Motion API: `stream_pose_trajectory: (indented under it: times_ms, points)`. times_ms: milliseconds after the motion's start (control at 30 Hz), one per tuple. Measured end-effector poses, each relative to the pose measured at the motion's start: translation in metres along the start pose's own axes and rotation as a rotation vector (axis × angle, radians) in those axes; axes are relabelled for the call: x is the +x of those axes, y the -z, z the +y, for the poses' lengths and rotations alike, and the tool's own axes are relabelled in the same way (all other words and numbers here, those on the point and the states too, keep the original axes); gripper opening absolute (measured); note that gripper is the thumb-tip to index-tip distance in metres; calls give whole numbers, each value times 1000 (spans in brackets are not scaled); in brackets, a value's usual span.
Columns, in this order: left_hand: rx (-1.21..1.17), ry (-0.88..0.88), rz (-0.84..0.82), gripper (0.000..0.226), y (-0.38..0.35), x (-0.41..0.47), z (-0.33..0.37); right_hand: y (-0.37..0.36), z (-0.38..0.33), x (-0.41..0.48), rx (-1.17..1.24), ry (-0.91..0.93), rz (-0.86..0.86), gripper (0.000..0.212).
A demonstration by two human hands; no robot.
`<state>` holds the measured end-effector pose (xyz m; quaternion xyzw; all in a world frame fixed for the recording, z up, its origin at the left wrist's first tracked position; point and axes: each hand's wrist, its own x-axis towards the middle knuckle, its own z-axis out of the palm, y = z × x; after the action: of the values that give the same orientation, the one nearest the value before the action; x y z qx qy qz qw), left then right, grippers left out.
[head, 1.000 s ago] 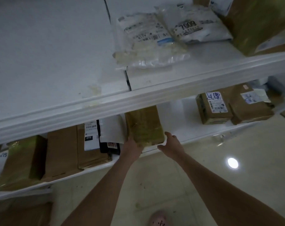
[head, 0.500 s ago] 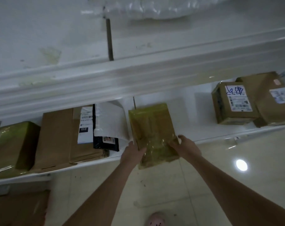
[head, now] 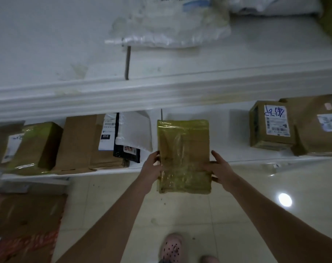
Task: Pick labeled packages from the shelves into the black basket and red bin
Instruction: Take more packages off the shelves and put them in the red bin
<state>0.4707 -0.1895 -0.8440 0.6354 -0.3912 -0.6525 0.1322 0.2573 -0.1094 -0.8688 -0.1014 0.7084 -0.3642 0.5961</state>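
Note:
A flat package wrapped in yellow tape (head: 183, 152) is half off the front edge of the lower white shelf (head: 241, 160). My left hand (head: 152, 168) grips its left side and my right hand (head: 217, 168) grips its right side. No label shows on its upper face. The black basket is out of view; a red patterned thing (head: 19, 247) shows at the bottom left under a brown carton, too unclear to name.
On the lower shelf, left: a taped box (head: 34, 147), a brown carton labelled 010 (head: 85, 141), a white-and-black mailer (head: 131, 137). Right: two labelled brown boxes (head: 271, 126). White poly bags (head: 172, 21) lie on the upper shelf. My shoe (head: 171, 247) is on the tiled floor.
Both hands closed on the yellow package and drew it toward me, partly off the lower shelf. My view dropped and moved nearer the shelf.

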Motion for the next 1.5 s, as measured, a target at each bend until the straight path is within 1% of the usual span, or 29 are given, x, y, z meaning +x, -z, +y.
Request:
stream_pose_trajectory:
  times_ms: [100,167,233,300,333,400,467,533,567,667,700,800,833,900,933,1000,1033,1133,1233,1300,1400,1500]
  points:
    - [-70,-51,12,68,3,-31,16,13,-16,-26,96,-5,-93,83]
    - [-140,-28,43,70,3,-53,27,23,-25,-46,88,12,-180,81]
    - [-197,12,79,63,2,-67,36,30,-31,-59,52,42,-248,78]
    - [-291,46,89,50,2,-83,41,35,-36,-77,53,92,-275,77]
    - [-327,60,81,48,3,-91,43,37,-39,-84,46,131,-279,76]
    - [-373,69,60,57,5,-104,43,43,-44,-97,-31,226,-292,74]
    - [-417,48,20,63,9,-112,42,50,-50,-106,-108,280,-307,70]
    - [-455,39,-15,63,11,-117,40,57,-53,-111,-131,252,-295,62]
    - [-462,42,-23,60,11,-118,40,60,-53,-112,-128,215,-284,55]
    - [-438,18,-55,60,12,-124,37,65,-45,-112,-107,51,-237,21]
    - [-427,6,-66,60,11,-126,38,65,-42,-114,-79,-3,-234,18]
    - [-400,-40,-81,47,11,-130,39,67,-33,-112,57,-127,-243,58]
    - [-396,-58,-90,45,10,-131,40,65,-32,-113,82,-147,-258,65]
    - [-399,-92,-115,53,10,-133,41,62,-30,-116,107,-183,-294,65]
    - [-411,-105,-129,51,10,-134,42,60,-29,-117,119,-190,-306,65]
    - [-427,-110,-131,33,12,-138,39,58,-28,-118,143,-176,-337,63]
    - [-427,-104,-122,31,13,-140,38,57,-27,-119,156,-156,-357,61]
    - [-401,-73,-93,51,16,-139,30,51,-26,-120,177,-94,-358,57]
    - [-303,-10,-70,41,15,-142,25,44,-28,-122,192,-50,-307,50]
    - [-231,5,-35,34,15,-143,23,43,-29,-121,199,-31,-289,53]
    - [-225,7,-14,33,15,-144,23,49,-31,-120,111,11,-317,59]
    - [-227,36,-30,35,17,-145,21,54,-37,-120,-7,41,-380,58]
